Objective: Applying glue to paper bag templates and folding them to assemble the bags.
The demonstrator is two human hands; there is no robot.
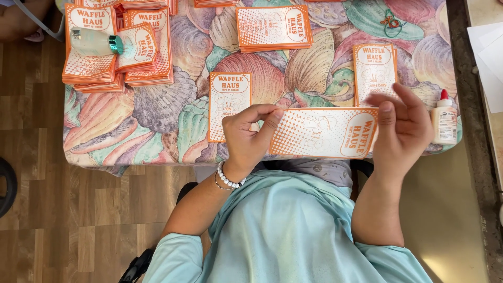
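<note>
At the centre of the frame, a long orange-and-white printed paper sleeve (322, 132) is held flat above the near edge of the shell-patterned worktop (157, 105). The left hand (245, 137) has its fingers closed in a pinch on the sleeve's left end; the right hand (402, 127) grips the right end, thumb on top. A small white glue bottle with a red cap (444, 119) stands just right of it. 2 single sleeves (229, 105) lie behind, stacks (112, 52) at upper left.
</note>
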